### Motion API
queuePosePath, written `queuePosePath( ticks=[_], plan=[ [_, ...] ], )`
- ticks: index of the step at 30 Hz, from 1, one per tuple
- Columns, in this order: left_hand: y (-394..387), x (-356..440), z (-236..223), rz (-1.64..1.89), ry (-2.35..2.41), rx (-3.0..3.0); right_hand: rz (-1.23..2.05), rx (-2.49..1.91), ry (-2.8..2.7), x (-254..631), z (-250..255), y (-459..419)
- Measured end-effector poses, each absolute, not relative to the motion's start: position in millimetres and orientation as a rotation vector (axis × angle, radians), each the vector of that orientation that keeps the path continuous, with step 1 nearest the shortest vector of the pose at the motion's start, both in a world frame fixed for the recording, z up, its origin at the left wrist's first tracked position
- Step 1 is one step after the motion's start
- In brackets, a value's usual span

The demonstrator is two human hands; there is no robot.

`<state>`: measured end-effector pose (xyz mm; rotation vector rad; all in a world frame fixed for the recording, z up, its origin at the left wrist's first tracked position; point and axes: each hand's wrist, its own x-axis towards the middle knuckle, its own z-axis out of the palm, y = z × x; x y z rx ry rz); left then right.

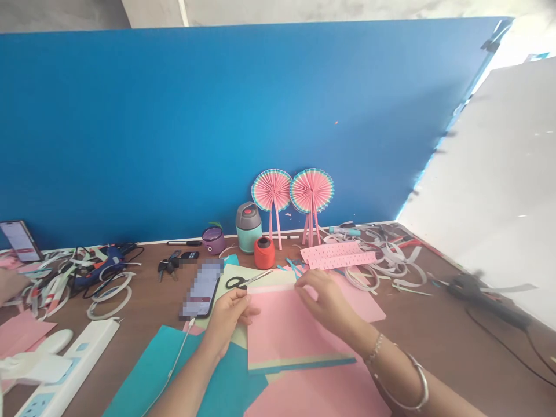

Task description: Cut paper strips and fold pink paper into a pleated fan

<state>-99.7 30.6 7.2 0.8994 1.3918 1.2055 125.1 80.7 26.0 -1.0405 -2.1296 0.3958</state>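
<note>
In front of me lies a pink paper sheet [291, 327], with pale yellow and blue strips showing along its near edge. My left hand [230, 315] has its fingers curled at the sheet's far left corner. Above the far edge, my right hand [324, 304] is bent with thumb and forefinger pinched on the paper. Just beyond the left hand, black-handled scissors [238, 282] rest on pale yellow paper [278, 279]. Teal paper [160, 365] lies under my left forearm. More pink paper [321, 394] is nearest me.
Two pleated paper fans [311, 191] stand against the blue partition [174, 127]. Before them are a teal jar [249, 231] and red thread spool [264, 253]. A charging phone [203, 289], power strip [69, 370], curled white strips [399, 260] and another person's hand [11, 285] flank the papers.
</note>
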Motion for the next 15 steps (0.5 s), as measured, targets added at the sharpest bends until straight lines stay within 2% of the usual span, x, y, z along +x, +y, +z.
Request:
queuePosePath(
  ticks=[7,15],
  plan=[
    [30.2,-94.5,4.2,1.213,1.355,0.926,0.232,-0.889,-2.225,55.4,15.7,72.3],
    [32.0,-95.3,-1.2,1.225,1.344,0.948,0.211,-0.814,-2.165,41.7,-4.4,77.6]
  ],
)
